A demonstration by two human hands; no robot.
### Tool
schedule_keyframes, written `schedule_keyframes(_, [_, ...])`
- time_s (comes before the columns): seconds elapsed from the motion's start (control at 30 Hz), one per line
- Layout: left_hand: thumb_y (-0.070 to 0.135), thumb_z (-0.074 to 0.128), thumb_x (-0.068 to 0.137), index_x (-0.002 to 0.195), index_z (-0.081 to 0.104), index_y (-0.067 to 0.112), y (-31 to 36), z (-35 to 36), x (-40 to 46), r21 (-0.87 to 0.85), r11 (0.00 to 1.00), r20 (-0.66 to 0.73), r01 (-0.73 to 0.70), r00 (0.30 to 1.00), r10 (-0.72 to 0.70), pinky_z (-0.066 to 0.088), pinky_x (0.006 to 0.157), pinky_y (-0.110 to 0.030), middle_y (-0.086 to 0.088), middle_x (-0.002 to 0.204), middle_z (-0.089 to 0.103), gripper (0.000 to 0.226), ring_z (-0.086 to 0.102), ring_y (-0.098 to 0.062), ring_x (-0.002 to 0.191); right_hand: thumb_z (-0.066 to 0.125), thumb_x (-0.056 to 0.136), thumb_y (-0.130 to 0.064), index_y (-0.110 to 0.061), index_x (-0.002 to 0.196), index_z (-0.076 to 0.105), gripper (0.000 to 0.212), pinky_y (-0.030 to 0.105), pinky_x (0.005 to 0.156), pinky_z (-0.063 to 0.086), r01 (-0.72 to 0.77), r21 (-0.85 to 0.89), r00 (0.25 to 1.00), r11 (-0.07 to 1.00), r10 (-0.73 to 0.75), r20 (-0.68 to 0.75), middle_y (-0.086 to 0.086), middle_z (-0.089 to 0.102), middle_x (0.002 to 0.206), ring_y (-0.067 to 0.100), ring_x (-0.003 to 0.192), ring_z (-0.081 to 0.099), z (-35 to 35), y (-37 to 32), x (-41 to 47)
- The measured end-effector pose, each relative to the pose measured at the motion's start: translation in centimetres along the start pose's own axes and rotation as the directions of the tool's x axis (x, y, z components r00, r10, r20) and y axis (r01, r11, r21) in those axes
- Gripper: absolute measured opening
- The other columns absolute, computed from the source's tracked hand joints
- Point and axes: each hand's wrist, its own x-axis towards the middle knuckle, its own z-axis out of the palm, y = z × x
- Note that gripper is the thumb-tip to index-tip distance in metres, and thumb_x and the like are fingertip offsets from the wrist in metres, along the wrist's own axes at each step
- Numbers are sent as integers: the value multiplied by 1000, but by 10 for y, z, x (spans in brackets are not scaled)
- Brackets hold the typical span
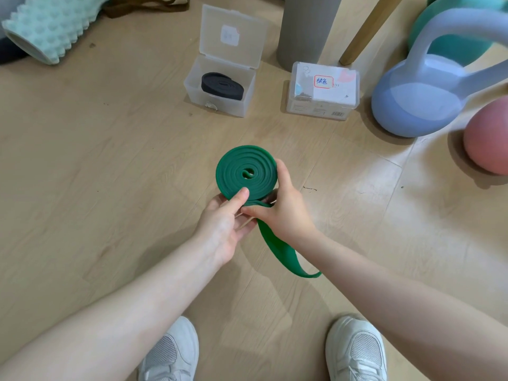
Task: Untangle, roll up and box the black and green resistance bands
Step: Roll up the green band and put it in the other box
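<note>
Black band [222,86] already coiled in open box [220,86]; we pinch green band [246,171] w/ both hands [224,218] [283,204], mostly rolled, tail hanging below grip, closed box [323,90] left to fill.

I can't see my left hand's [224,224] fingers behind the green band [245,171]. The band's tail passes under my right hand [286,207]. The closed box's [323,90] contents stay hidden. The pink ball [488,136] and foam roller [46,26] run off frame.
</note>
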Motion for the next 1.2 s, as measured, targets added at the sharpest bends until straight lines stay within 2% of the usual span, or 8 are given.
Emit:
schedule_keyframes(0.17, [8, 63, 85, 124, 51, 13, 1, -3, 3, 1, 1000, -9, -27, 1000, 27, 55, 80, -39, -11, 104, 70, 41, 70, -23, 84, 82, 62, -40, -24, 144, 10, 111, 37, 85, 51, -13, -106, 993, 994, 26, 119, -8, 61, 96, 16, 96, 62, -8, 1, 8])
schedule_keyframes(0.27, [6, 64, 84, 129, 47, 14, 5, -6, 8, -9, 998, -39, -57, 998, 56, 55, 81, -40, -10, 106, 68, 49, 69, -26, 92, 80, 64, -44, -20, 148, 1, 118, 31, 94, 44, -24, -217, 972, 976, 74, 223, 2, 63, 115, 20, 112, 56, -22, 6, 12])
schedule_keyframes(0.4, [6, 62, 86, 124, 49, 13, 15, -10, 14, -55, 995, -70, -82, 994, 79, 53, 86, -43, -13, 109, 66, 41, 67, -28, 94, 77, 71, -38, -23, 146, 19, 96, 30, 97, 41, -187, -114, 957, 976, 208, 204, 1, 50, 133, 18, 120, 48, -38, 20, 8])
schedule_keyframes(0.6, [7, 60, 87, 108, 55, 15, 28, -16, 21, -114, 988, -96, -105, 991, 94, 52, 87, -43, -12, 112, 64, 23, 65, -28, 98, 67, 83, -30, -15, 119, 53, 42, 31, 73, 54, -468, 86, 878, 879, 453, 151, 4, 56, 118, 21, 97, 60, -37, 47, -4])
schedule_keyframes(0.7, [7, 61, 87, 110, 56, 14, 28, -18, 22, -99, 986, -118, -131, 986, 119, 53, 86, -43, -11, 112, 65, 25, 65, -28, 98, 74, 79, -24, -7, 103, 51, 37, 28, 59, 58, -536, 251, 844, 806, 518, 141, 10, 57, 105, 21, 79, 66, -32, 46, -3])
schedule_keyframes(0.87, [8, 61, 87, 101, 55, 15, 32, -27, 26, -121, 985, -169, -127, 980, 106, 51, 88, -43, -13, 111, 63, 16, 64, -26, 96, 70, 80, -5, 1, 99, 55, 24, 20, 64, 58, -554, 512, 807, 657, 576, 134, 17, 62, 103, 20, 77, 68, -30, 47, -4])
schedule_keyframes(1.03, [10, 60, 89, 119, 50, 8, 32, -29, 28, -141, 989, -150, -52, 988, 31, 53, 74, -39, -17, 106, 61, 32, 63, -26, 91, 56, 90, -2, -2, 98, 63, 11, 21, 64, 56, -527, 673, 807, 519, 554, 205, 13, 63, 90, 16, 75, 62, -35, 46, -2])
schedule_keyframes(1.2, [10, 60, 88, 115, 51, 6, 28, -29, 29, -127, 992, -135, 3, 991, -20, 52, 74, -39, -17, 102, 62, 29, 63, -26, 90, 45, 95, -9, -8, 96, 63, 19, 25, 75, 55, -498, 752, 861, 432, 352, 367, 4, 71, 85, 15, 82, 66, -42, 41, 0])
